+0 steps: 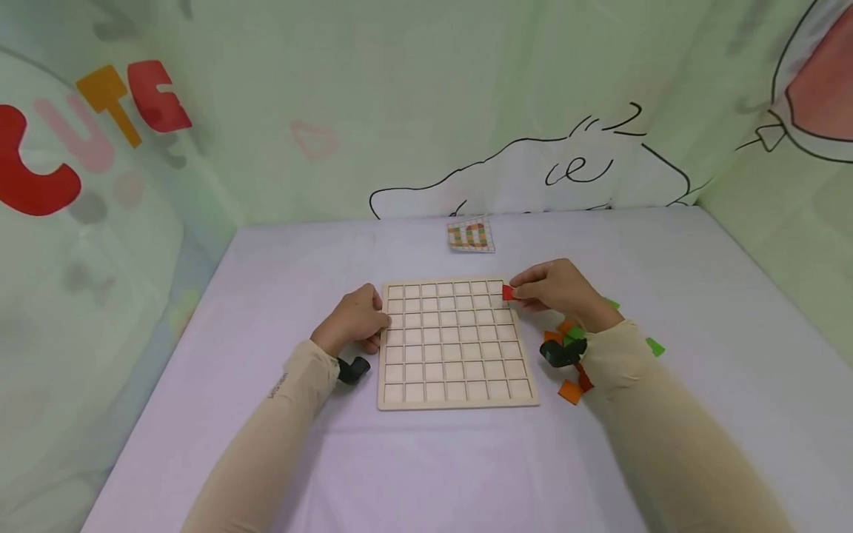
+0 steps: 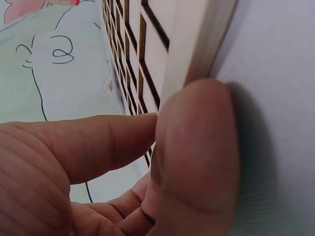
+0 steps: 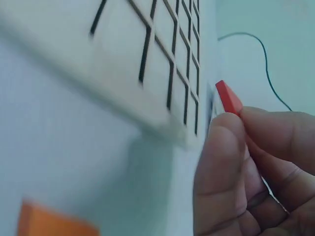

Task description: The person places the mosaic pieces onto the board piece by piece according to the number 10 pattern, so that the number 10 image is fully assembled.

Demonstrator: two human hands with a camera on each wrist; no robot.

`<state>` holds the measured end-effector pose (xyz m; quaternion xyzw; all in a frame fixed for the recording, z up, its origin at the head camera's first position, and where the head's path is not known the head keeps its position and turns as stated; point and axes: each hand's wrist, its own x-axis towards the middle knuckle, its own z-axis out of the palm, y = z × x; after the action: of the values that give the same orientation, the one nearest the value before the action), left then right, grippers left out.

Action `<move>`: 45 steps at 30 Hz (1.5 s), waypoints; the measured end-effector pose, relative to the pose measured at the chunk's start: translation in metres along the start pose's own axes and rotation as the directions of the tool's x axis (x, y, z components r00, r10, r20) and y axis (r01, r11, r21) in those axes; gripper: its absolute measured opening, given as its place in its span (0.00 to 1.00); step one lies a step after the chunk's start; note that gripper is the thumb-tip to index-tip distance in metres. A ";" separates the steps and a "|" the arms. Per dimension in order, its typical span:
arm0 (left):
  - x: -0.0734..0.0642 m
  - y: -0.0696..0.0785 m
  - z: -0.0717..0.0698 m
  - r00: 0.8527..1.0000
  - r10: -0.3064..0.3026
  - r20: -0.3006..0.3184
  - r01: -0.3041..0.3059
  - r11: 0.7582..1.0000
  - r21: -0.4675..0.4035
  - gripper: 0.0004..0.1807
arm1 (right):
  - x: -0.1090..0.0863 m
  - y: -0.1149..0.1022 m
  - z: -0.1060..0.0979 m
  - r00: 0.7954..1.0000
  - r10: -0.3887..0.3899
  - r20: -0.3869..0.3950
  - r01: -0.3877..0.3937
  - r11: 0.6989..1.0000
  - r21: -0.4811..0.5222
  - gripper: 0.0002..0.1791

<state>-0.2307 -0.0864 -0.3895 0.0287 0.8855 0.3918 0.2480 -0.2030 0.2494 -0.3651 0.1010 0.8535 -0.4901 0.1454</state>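
Note:
A pale wooden grid board (image 1: pixel 455 344), its square cells bare, lies on the table. At its left edge my left hand (image 1: pixel 353 314) grips the rim; the left wrist view shows the thumb (image 2: pixel 113 142) on the upper side and a finger (image 2: pixel 197 147) along the outer side. My right hand (image 1: pixel 556 290) pinches a small red tile (image 1: pixel 508 292) between thumb and fingers at the board's far right corner. In the right wrist view the red tile (image 3: pixel 228 97) stands tilted, with its lower part hidden by the fingertips.
Several loose orange, green and red tiles (image 1: pixel 569 391) lie right of the board, partly under the right forearm. A small patterned card (image 1: pixel 471 235) lies beyond the board. A printed cloth backdrop (image 1: pixel 426 96) rises behind the table (image 1: pixel 426 466).

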 end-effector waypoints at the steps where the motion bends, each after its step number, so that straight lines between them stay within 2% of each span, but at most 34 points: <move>1: 0.000 0.000 0.000 1.000 -0.004 0.000 0.004 1.000 -0.001 0.12 | 0.002 -0.002 0.004 1.000 0.011 0.005 -0.011 1.000 0.013 0.18; 9: 0.001 -0.001 0.001 1.000 -0.013 -0.001 0.013 1.000 -0.006 0.12 | 0.013 -0.007 0.017 0.997 0.061 0.051 -0.064 0.996 0.061 0.17; 18: 0.003 -0.002 0.001 1.000 0.003 -0.003 -0.003 1.000 -0.006 0.13 | 0.017 -0.013 0.023 0.993 0.002 0.114 -0.007 0.999 0.042 0.17; 21: 0.004 -0.002 0.003 1.000 0.003 -0.007 -0.003 1.000 -0.003 0.13 | 0.018 -0.016 0.026 0.994 -0.003 0.112 0.001 1.000 0.018 0.16; 27: 0.005 -0.003 0.003 1.000 0.000 -0.015 0.000 1.000 -0.005 0.13 | 0.020 -0.021 0.033 0.996 0.035 0.083 -0.034 0.999 -0.023 0.14; 38: 0.004 -0.003 0.004 1.000 0.004 -0.014 -0.004 1.000 -0.013 0.13 | 0.022 -0.022 0.039 0.996 0.033 0.084 -0.029 0.999 -0.040 0.13; 45: 0.004 -0.002 0.003 1.000 0.003 -0.023 -0.002 1.000 0.011 0.13 | 0.024 -0.021 0.042 0.997 0.030 0.065 -0.027 0.999 -0.044 0.13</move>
<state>-0.2322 -0.0844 -0.3940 0.0266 0.8905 0.3875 0.2370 -0.2259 0.2033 -0.3761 0.0939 0.8570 -0.4726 0.1827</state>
